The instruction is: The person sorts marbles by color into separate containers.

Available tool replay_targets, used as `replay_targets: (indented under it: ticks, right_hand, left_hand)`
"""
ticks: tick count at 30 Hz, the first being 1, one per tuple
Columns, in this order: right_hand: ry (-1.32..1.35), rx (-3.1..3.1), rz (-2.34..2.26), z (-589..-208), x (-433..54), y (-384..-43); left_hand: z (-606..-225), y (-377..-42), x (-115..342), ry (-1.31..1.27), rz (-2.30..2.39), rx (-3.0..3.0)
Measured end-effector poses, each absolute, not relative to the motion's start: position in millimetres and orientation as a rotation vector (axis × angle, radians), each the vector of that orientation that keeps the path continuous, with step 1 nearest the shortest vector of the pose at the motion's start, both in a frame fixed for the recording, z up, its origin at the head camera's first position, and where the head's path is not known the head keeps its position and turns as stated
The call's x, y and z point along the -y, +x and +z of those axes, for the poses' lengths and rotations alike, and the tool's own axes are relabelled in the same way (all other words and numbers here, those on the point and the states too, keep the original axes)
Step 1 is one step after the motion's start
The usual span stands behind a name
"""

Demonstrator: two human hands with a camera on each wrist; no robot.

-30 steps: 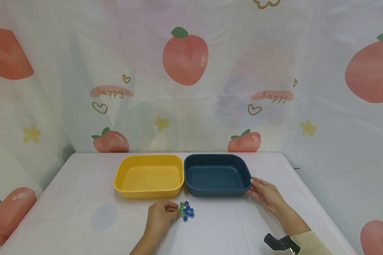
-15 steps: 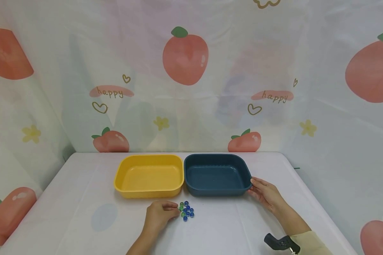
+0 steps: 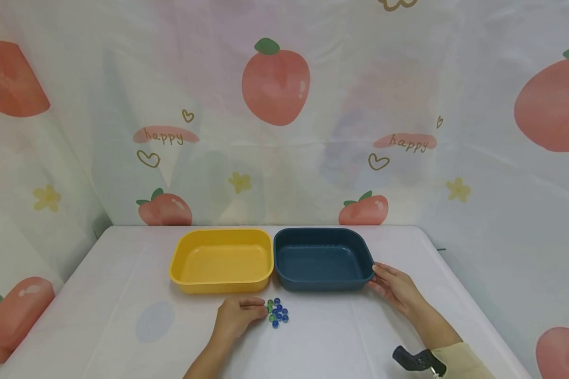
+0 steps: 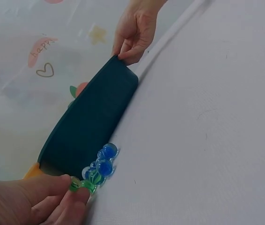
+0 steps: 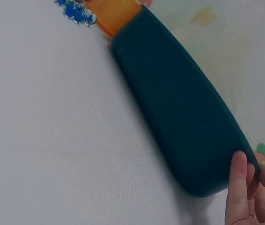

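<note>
Left hand [image 3: 234, 317] slipped slightly leftward over the last second; marbles [image 3: 278, 317] unmoved

Its forearm has swung a little to the left with it, while the right hand [image 3: 398, 290] matches its earlier place; the small cluster of blue and green marbles lies on the white counter [image 3: 332, 331], loosely packed, in front of the gap between the yellow bin [image 3: 220, 288] and the dark blue bin [image 3: 324, 286]; the left hand reaches them from the left, index finger and thumb slightly parted, the tips touching or nearly touching the green ones; in the left wrist view one green marble [image 4: 74, 184] sits between those fingertips, though I cannot tell whether it is pinched; the right hand grips the dark blue bin at its near right corner, thumb at the rim and fingers against the outer wall; both bins stand upright side by side, yellow on the left, their neighbouring edges very close or touching; a pale sleeve [image 3: 462, 363] covers the right forearm, with a black device [image 3: 418, 359] beside its cuff; behind the counter hangs a pale backdrop [image 3: 284, 168] printed with peaches, flowers, hearts and the word "happy".
</note>
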State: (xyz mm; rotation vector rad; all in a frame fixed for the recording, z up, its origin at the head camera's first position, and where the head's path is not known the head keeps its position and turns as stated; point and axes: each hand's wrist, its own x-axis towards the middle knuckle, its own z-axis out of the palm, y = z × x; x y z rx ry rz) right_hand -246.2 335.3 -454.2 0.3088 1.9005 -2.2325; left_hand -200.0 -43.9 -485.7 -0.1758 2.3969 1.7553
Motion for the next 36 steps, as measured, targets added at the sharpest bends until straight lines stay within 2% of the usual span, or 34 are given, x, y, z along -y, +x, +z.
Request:
replay_targets:
  ticks: [36]
  right_hand:
    - [0.308,-1.902,-2.233,-456,-337,-248]
  left_hand:
    - [-448,-213,29,-0.137,1.877,-2.258]
